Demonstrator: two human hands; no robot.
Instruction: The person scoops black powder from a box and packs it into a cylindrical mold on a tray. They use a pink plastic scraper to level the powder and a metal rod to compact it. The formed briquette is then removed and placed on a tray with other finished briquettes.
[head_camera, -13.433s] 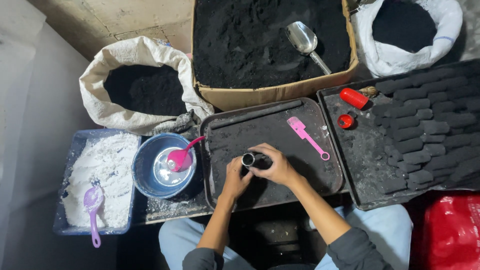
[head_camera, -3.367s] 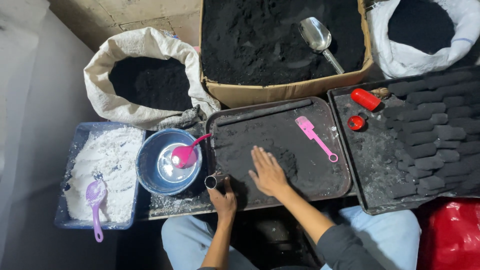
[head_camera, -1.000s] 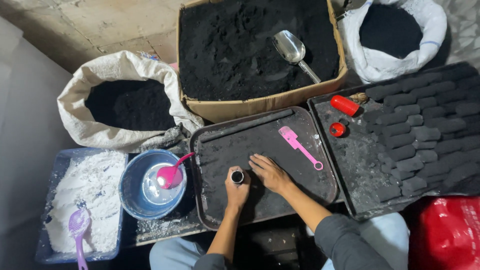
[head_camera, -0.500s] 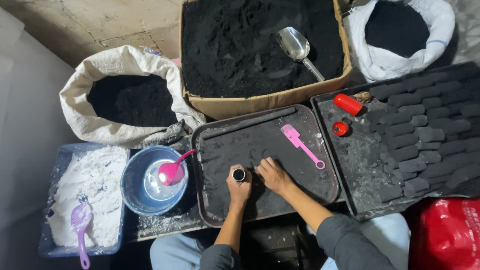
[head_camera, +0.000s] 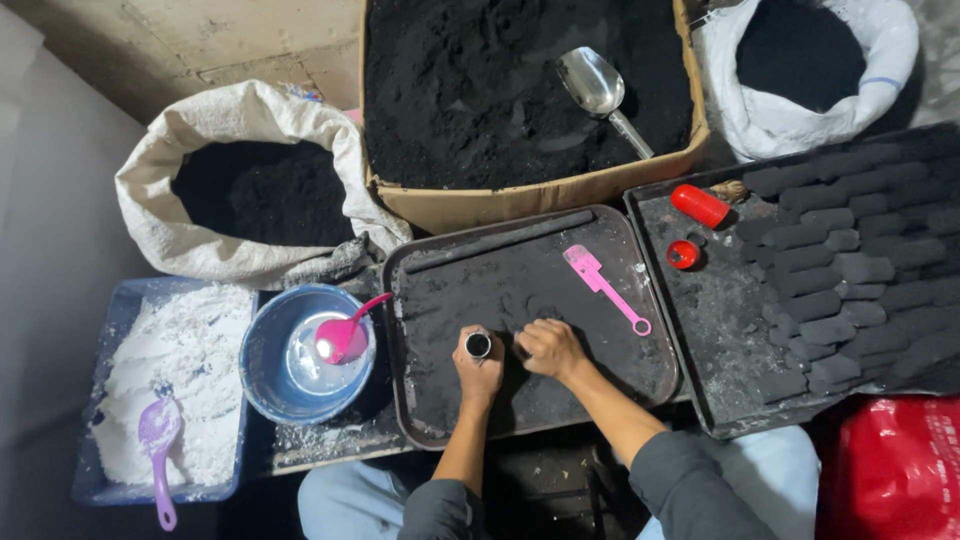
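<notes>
My left hand (head_camera: 478, 372) grips a short metal tube (head_camera: 477, 345), held upright on the dark tray (head_camera: 655, 375) with its open end facing up. My right hand (head_camera: 546, 347) rests just right of the tube, fingers curled into the black powder spread over the tray. A pink spatula (head_camera: 605, 288) and a long black rod (head_camera: 499, 241) lie farther back on the same tray.
A cardboard box of black powder (head_camera: 520, 195) with a metal scoop (head_camera: 602, 89) stands behind. Two sacks of black powder (head_camera: 240, 190) (head_camera: 810, 60) flank it. At left are a blue bowl (head_camera: 262, 345) with a pink spoon, and a tub of white powder (head_camera: 170, 370). Several black briquettes (head_camera: 850, 270) and a red cap (head_camera: 684, 254) fill the right tray.
My right hand's fingers have curled in, gathering powder close to the tube. My left hand has kept the tube upright in nearly the same spot.
</notes>
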